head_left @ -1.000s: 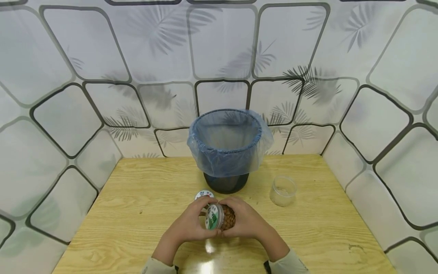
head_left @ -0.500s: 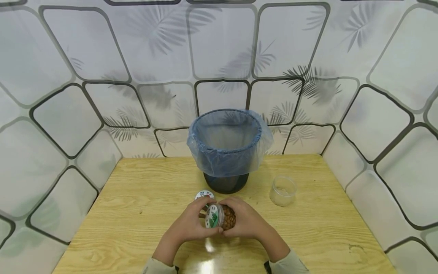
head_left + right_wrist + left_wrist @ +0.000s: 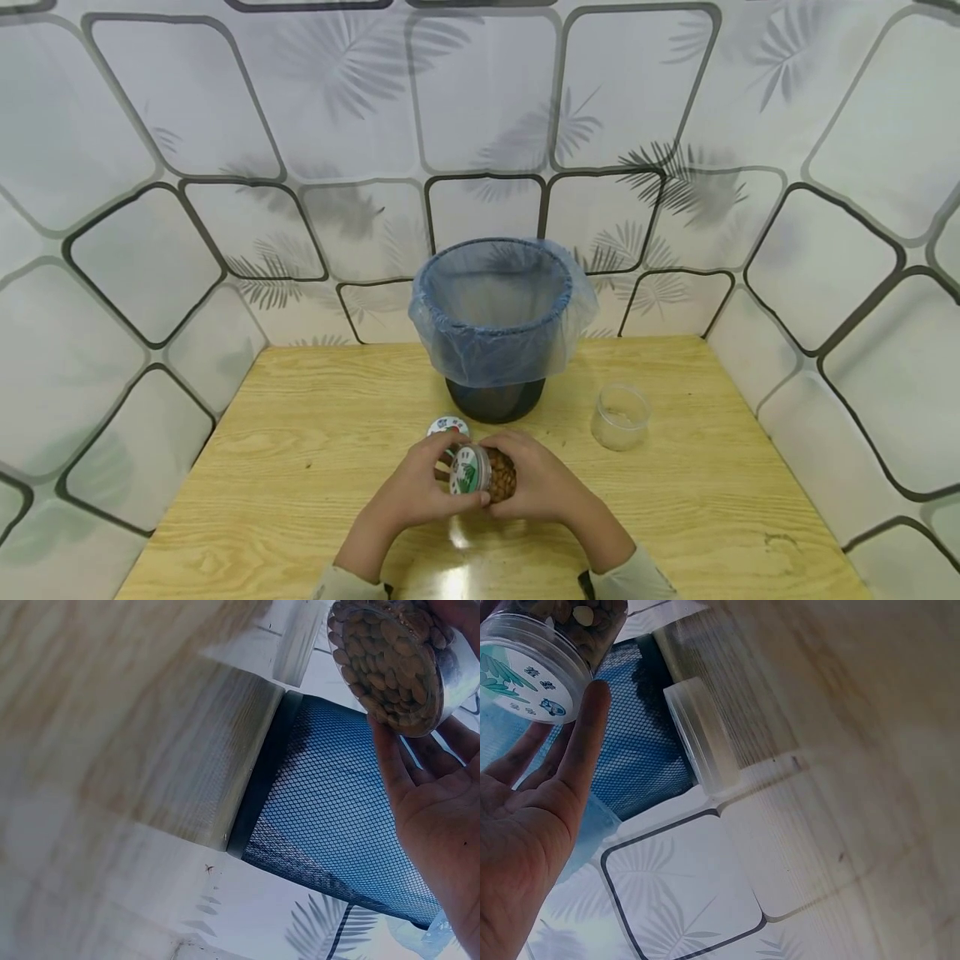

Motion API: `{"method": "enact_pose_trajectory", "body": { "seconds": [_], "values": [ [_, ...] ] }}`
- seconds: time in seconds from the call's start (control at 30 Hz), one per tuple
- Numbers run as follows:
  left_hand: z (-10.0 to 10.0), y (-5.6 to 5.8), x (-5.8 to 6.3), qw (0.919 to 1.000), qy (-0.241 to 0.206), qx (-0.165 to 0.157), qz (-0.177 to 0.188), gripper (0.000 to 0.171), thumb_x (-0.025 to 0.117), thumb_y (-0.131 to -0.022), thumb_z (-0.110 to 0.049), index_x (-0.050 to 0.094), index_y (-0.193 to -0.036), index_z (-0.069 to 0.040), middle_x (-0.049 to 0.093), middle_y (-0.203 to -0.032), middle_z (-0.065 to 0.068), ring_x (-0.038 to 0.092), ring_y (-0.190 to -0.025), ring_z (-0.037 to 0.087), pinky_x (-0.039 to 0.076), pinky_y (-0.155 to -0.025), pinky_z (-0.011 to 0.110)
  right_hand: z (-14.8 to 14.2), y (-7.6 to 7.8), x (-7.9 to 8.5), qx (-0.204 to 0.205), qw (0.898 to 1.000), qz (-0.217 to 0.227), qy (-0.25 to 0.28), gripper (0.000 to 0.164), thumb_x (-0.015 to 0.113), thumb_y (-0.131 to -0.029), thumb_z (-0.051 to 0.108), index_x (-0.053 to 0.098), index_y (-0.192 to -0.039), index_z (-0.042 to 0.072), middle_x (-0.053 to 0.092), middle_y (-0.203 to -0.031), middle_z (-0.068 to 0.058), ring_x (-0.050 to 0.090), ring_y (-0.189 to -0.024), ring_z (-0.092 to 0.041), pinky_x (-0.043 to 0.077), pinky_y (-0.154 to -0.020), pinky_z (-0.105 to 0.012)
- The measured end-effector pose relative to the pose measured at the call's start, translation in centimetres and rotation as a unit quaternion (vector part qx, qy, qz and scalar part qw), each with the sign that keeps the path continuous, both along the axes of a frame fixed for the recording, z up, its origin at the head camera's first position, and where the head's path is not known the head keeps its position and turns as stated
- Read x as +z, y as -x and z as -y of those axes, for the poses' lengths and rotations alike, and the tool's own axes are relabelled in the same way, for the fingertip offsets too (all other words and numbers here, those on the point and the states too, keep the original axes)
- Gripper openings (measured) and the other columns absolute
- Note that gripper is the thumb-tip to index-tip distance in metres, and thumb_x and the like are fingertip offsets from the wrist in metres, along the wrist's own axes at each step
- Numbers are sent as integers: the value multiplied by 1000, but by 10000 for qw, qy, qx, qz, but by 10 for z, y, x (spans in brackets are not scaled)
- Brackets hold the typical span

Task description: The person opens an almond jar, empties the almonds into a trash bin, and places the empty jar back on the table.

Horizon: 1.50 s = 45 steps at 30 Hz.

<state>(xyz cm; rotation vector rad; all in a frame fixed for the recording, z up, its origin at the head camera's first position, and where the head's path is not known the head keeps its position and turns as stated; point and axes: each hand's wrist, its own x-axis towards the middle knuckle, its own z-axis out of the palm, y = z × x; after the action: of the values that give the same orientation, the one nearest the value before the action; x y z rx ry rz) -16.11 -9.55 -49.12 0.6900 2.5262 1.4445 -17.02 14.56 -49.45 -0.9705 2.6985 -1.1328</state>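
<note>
A clear plastic jar [image 3: 386, 664] full of brown nuts is tipped on its side between my two hands in the head view. Its round lid [image 3: 466, 472] carries a white label with green leaves and faces left. My left hand [image 3: 416, 492] grips the lid by its edge, thumb at the near side and fingers at the far side. Curled round the jar's body, my right hand [image 3: 543, 483] holds it from the right. In the left wrist view, the label faces the palm of the left hand [image 3: 540, 802], and nuts show beyond the lid.
Behind the hands stands a dark mesh bin [image 3: 495, 400] lined with a blue bag [image 3: 498, 358]. A round white printed top [image 3: 448, 426] shows just past my left fingers. A clear round container [image 3: 621, 418] stands at the right on the wooden table [image 3: 300, 500]. Patterned walls enclose it.
The lid has turned a little, its green leaf picture shifting up and right. My left thumb has moved up slightly; the right hand stays in place.
</note>
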Motion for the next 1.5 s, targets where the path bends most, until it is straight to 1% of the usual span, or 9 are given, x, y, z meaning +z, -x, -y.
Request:
{"method": "enact_pose_trajectory", "body": {
  "seconds": [0.1, 0.33, 0.5, 0.77, 1.1, 1.3, 1.5],
  "values": [
    [-1, 0, 1, 10000, -7, 49, 8, 62, 91, -82, -48, 64, -131, -20, 68, -121, 3, 71, -99, 20, 64, -78, 28, 0, 0, 1, -22, 10000, 8, 7, 77, 100, -70, 31, 65, -138, 22, 67, -135, 9, 63, -124, -11, 57, -106, -42],
    [-1, 0, 1, 9998, -26, 195, 41, 59, 91, -82, -48, 66, -128, -20, 71, -114, 1, 73, -93, 20, 64, -72, 30, 0, 0, 1, -19, 10000, -45, 10, 79, 101, -69, 31, 65, -138, 21, 67, -136, 9, 63, -125, -12, 56, -108, -42],
    [-1, 1, 0, 9995, -5, 292, 87, 58, 90, -82, -49, 67, -127, -21, 72, -109, 0, 72, -89, 17, 62, -69, 26, 0, 0, 3, 36, 10000, -2, 89, 79, 101, -69, 30, 65, -138, 21, 66, -136, 9, 63, -125, -11, 57, -108, -42],
    [-1, 0, 0, 9991, 113, 394, 98, 61, 88, -84, -52, 66, -128, -16, 72, -101, 0, 69, -85, 14, 61, -64, 26, 1, 0, 3, 21, 10000, -4, 61, 78, 101, -70, 30, 65, -139, 21, 66, -137, 9, 62, -126, -12, 57, -107, -41],
    [-2, 0, 1, 9990, 175, 390, 129, 54, 87, -86, -54, 67, -122, -19, 71, -92, -6, 68, -81, 15, 60, -62, 28, 0, -1, 3, 9, 9999, 57, 92, 81, 103, -69, 32, 64, -139, 22, 65, -137, 9, 62, -125, -12, 57, -106, -41],
    [-3, 0, 2, 9983, 426, 391, 104, 50, 80, -90, -58, 66, -121, -22, 69, -83, -9, 67, -71, 13, 57, -59, 28, 1, 0, 3, 24, 10000, 17, 21, 82, 103, -69, 33, 64, -140, 21, 66, -137, 8, 63, -125, -13, 57, -106, -42],
    [-3, 0, 0, 9970, 644, 395, 166, 58, 75, -93, -64, 66, -129, -19, 68, -81, -8, 65, -68, 13, 55, -57, 28, 1, 0, 2, 58, 10000, -40, 21, 81, 103, -69, 33, 65, -139, 20, 66, -137, 8, 63, -125, -13, 57, -106, -42]
  ]
}}
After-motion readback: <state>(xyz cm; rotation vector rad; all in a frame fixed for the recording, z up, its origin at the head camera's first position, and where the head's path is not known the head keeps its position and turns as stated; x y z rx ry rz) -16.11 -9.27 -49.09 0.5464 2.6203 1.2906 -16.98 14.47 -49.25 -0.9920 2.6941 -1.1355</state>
